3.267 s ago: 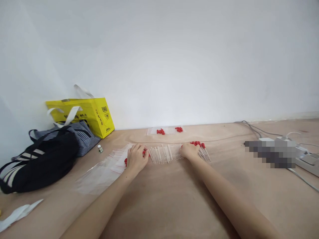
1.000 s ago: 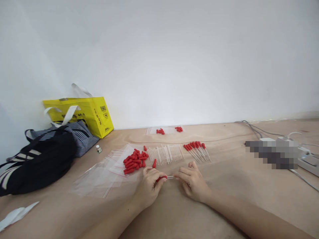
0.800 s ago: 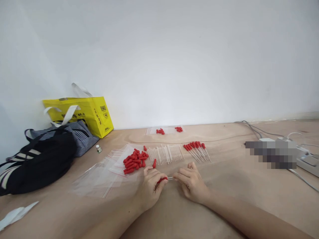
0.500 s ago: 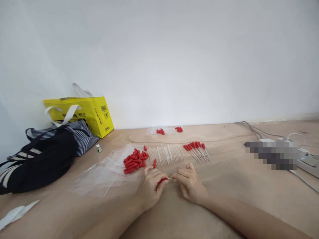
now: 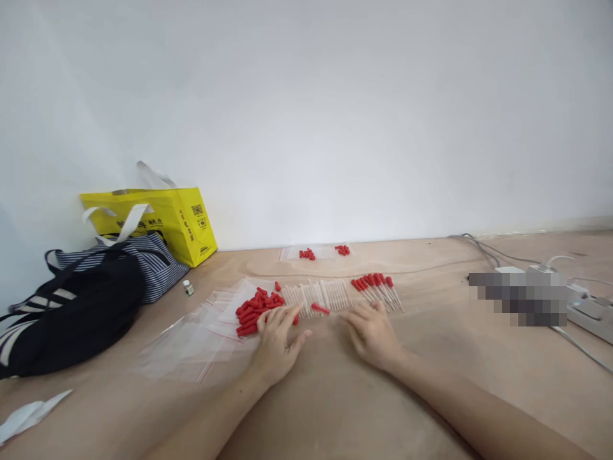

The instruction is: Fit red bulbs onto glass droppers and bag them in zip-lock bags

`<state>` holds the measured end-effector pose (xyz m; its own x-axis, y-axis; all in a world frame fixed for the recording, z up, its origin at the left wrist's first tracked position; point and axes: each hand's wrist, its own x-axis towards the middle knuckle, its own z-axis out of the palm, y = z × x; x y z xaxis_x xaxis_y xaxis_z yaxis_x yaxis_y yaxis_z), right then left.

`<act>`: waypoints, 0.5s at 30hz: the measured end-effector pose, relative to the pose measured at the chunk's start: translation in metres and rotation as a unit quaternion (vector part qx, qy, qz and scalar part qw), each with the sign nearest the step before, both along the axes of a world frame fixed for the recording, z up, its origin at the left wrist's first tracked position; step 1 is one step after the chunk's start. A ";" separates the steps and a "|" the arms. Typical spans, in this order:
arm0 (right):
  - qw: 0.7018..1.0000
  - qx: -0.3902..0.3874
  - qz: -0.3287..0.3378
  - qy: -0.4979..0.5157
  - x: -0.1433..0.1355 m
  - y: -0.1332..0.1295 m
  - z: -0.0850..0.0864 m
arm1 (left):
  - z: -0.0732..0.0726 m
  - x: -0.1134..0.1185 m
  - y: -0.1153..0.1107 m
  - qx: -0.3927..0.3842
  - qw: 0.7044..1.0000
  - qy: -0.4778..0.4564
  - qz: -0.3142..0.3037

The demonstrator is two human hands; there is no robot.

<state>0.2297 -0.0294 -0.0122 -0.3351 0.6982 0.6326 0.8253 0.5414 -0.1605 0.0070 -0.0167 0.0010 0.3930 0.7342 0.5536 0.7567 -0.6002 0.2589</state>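
Observation:
My right hand [image 5: 373, 333] pinches the glass tube end of a dropper, whose blurred red rubber bulb [image 5: 320, 308] points left over a row of clear glass tubes [image 5: 332, 295]. My left hand [image 5: 279, 345] has its fingers apart and holds nothing, hovering at the near right edge of a pile of red rubber bulbs [image 5: 251, 313]. Part of that pile is hidden behind the fingers. Beyond my right hand, several droppers with red bulbs [image 5: 378, 281] lie side by side.
Clear zip bags [image 5: 191, 345] lie under and left of the pile. Another bag [image 5: 320, 250] with red bulbs is by the wall. A small bottle [image 5: 188, 288], a yellow bag [image 5: 191, 223] and a black bag [image 5: 90, 313] stand left; a power strip [image 5: 594, 316] and cables lie right.
My left hand has let go of the red bulb, opened and moved left towards the pile. The dropper now extends from my right hand alone, which has shifted slightly right and away from me.

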 end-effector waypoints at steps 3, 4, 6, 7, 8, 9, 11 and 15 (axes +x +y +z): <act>0.983 0.007 -0.169 0.074 0.021 0.022 -0.002 | 0.000 -0.005 0.007 0.013 0.997 0.000 0.079; 0.974 -0.001 -0.214 0.079 0.028 0.030 -0.003 | 0.000 -0.007 0.009 0.013 0.995 0.004 0.100; 0.955 -0.023 -0.287 0.074 0.039 0.043 -0.005 | 0.001 -0.009 0.012 0.009 0.991 0.015 0.131; 0.948 -0.036 -0.309 0.065 0.043 0.048 -0.006 | 0.001 -0.009 0.013 0.008 0.990 0.022 0.139; 0.943 -0.046 -0.324 0.055 0.046 0.051 -0.007 | 0.001 -0.010 0.013 0.007 0.989 0.029 0.144; 0.941 -0.054 -0.332 0.045 0.048 0.054 -0.008 | 0.002 -0.010 0.014 0.006 0.988 0.035 0.147; 0.937 -0.061 -0.342 0.028 0.048 0.056 -0.010 | 0.002 -0.010 0.014 0.004 0.988 0.047 0.149; 0.937 -0.059 -0.345 0.012 0.047 0.058 -0.013 | 0.001 -0.010 0.013 0.000 0.988 0.057 0.144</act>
